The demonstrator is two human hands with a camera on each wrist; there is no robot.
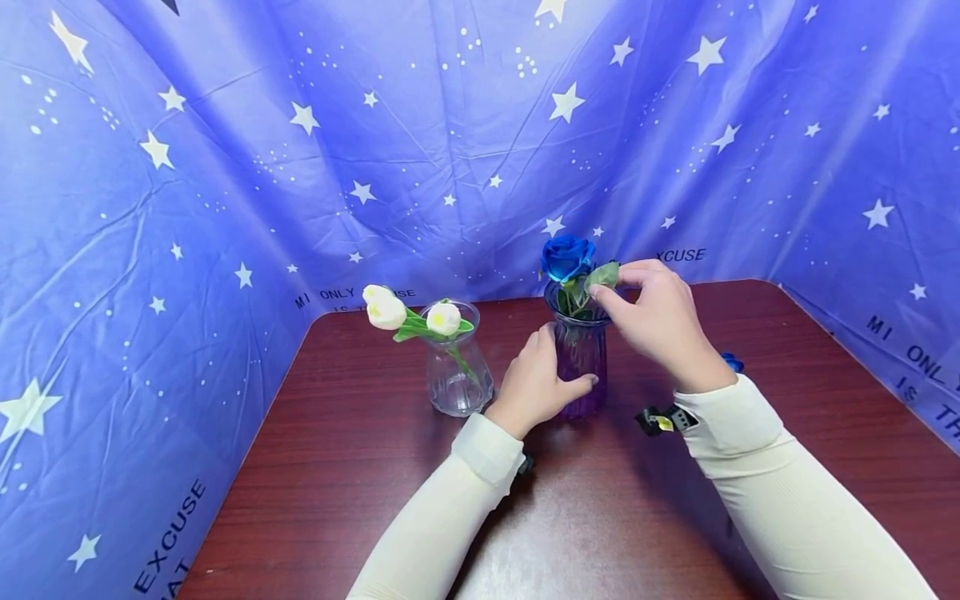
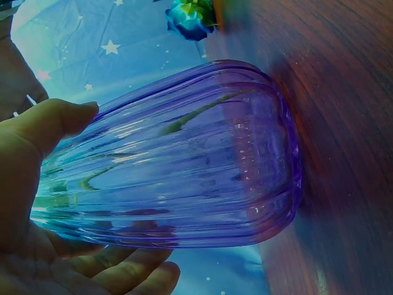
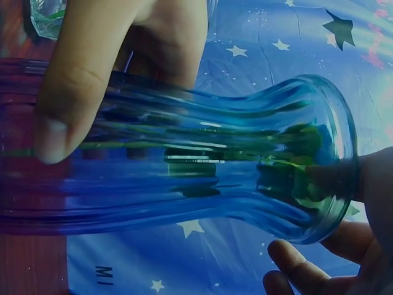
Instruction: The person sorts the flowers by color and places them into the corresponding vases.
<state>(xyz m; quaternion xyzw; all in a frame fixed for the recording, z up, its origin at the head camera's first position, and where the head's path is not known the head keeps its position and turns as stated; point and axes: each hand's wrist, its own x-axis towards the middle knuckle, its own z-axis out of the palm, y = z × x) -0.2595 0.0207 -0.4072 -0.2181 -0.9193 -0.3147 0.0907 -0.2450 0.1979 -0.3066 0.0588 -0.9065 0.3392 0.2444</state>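
Observation:
A ribbed glass vase (image 1: 583, 367), blue at the flared mouth and purple at the base, stands upright on the table. My left hand (image 1: 528, 379) grips its body, thumb on the near side, as the right wrist view also shows. One blue rose (image 1: 567, 257) rises from the mouth, its stem visible through the glass vase (image 2: 202, 153) in the left wrist view. At the rim, my right hand (image 1: 660, 317) pinches a green leaf (image 1: 602, 277) of that rose between thumb and forefinger. The thumb tip lies partly behind the glass in the right wrist view.
Left of the coloured vase stands a clear vase (image 1: 450, 383) with two white tulips (image 1: 384, 307) leaning left. Another blue flower (image 1: 732, 362) lies on the table, mostly hidden behind my right wrist. A starry blue curtain (image 1: 450, 125) encloses the wooden table (image 1: 337, 467).

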